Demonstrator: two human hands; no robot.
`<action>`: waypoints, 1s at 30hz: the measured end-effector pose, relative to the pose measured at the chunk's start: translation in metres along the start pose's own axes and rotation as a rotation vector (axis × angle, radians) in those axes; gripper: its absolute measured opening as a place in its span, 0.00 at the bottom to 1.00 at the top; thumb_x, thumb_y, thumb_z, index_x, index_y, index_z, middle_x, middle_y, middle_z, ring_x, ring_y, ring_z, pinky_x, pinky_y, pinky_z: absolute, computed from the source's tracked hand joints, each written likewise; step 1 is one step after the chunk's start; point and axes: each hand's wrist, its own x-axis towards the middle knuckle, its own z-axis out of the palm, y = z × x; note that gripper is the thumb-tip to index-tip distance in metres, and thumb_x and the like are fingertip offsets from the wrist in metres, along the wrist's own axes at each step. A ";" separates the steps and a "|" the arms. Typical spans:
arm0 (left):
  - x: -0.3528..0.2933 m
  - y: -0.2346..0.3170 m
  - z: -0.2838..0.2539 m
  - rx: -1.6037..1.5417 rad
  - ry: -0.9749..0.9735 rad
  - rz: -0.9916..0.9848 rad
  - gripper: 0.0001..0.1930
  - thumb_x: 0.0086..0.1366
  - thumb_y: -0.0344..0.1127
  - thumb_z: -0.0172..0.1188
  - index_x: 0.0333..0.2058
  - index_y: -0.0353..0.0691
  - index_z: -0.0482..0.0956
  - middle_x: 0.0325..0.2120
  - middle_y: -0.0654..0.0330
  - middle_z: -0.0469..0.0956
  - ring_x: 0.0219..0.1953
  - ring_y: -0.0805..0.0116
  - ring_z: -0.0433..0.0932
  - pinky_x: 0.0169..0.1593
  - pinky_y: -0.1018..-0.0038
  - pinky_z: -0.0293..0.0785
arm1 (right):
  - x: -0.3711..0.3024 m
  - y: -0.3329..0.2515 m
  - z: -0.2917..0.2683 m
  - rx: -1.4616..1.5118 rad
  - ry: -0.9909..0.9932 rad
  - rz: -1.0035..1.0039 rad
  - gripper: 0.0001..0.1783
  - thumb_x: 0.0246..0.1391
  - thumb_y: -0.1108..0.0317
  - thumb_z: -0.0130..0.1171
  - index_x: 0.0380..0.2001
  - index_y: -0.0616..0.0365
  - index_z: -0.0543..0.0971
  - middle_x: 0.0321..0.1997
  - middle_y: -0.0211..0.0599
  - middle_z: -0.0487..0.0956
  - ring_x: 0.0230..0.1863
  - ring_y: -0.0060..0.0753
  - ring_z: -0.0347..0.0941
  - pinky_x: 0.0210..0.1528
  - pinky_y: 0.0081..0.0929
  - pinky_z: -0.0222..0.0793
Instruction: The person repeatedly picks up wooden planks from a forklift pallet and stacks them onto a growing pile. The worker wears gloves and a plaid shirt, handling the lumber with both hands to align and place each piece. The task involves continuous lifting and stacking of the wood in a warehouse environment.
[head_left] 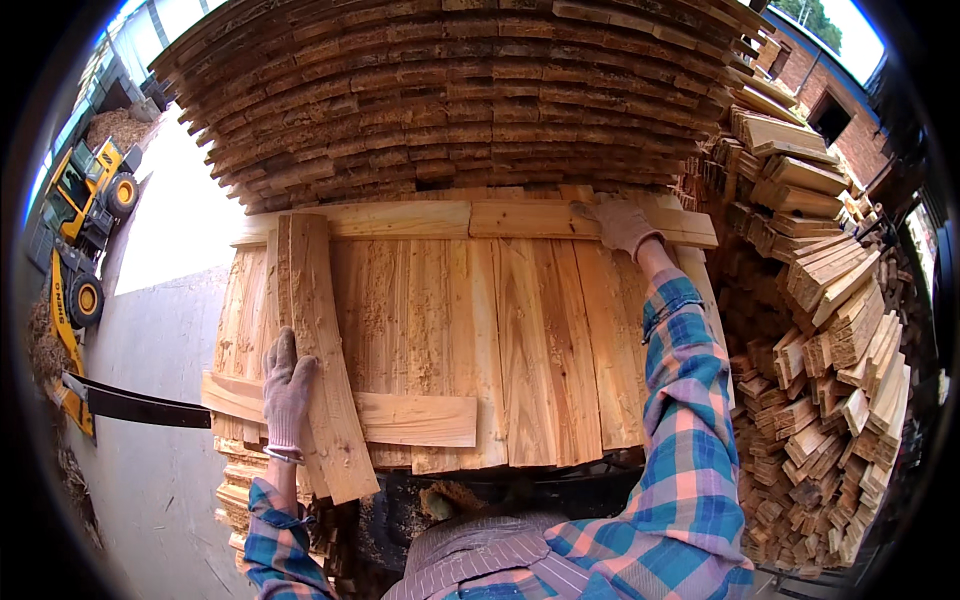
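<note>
Plank: a rough-faced plank lies aslant at the left of a row of boards, its near end jutting past the row's near edge.
Left hand: the gloved left hand rests along the plank's left edge, fingers extended and slightly parted.
Right hand: the gloved right hand lies on the right far cross board, fingers reaching left; whether they grip, one cannot tell.
Cross boards: the left far cross board meets the right one end to end; both it and the near cross board pass under the plank.
Room: between plank and right hand, board faces run from the far cross boards to an uneven near edge.
Far side: a tall stack of timber rises just beyond, closing off that edge.
Right side: a woodpile stands near the boards' right edge.
Left side: pale ground stretches toward a yellow loader, well apart from the boards.
</note>
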 end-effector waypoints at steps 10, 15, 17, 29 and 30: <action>0.005 -0.012 0.001 0.145 -0.022 0.015 0.33 0.65 0.46 0.49 0.65 0.36 0.58 0.64 0.47 0.59 0.65 0.49 0.55 0.68 0.66 0.49 | 0.010 -0.167 -0.010 0.754 0.218 -0.247 0.33 0.55 0.66 0.53 0.64 0.59 0.61 0.48 0.49 0.79 0.47 0.43 0.76 0.45 0.31 0.73; 0.011 -0.031 0.011 0.119 0.038 0.126 0.33 0.69 0.55 0.45 0.64 0.36 0.59 0.56 0.39 0.65 0.59 0.42 0.62 0.63 0.60 0.56 | 0.002 -0.438 -0.065 0.964 -0.230 0.013 0.66 0.36 0.34 0.67 0.71 0.52 0.45 0.63 0.55 0.65 0.61 0.45 0.67 0.52 0.40 0.70; 0.012 -0.062 0.012 0.025 0.050 0.062 0.34 0.69 0.56 0.43 0.63 0.34 0.59 0.56 0.36 0.65 0.59 0.40 0.63 0.63 0.59 0.57 | -0.025 -0.448 -0.093 0.985 -0.234 0.118 0.67 0.36 0.40 0.69 0.70 0.56 0.42 0.64 0.62 0.63 0.62 0.55 0.64 0.57 0.44 0.66; 0.000 -0.032 0.010 0.228 0.086 0.260 0.33 0.63 0.49 0.55 0.64 0.44 0.60 0.59 0.46 0.64 0.59 0.41 0.61 0.62 0.57 0.59 | -0.278 -0.245 0.022 1.862 0.954 0.412 0.45 0.49 0.59 0.65 0.66 0.61 0.57 0.32 0.36 0.76 0.31 0.20 0.71 0.33 0.18 0.69; 0.001 -0.034 0.007 0.222 0.090 0.306 0.33 0.62 0.48 0.55 0.64 0.43 0.61 0.58 0.47 0.65 0.57 0.43 0.63 0.60 0.57 0.60 | -0.306 -0.232 0.060 1.907 1.066 0.431 0.41 0.53 0.57 0.62 0.65 0.63 0.57 0.32 0.36 0.76 0.32 0.22 0.72 0.37 0.17 0.69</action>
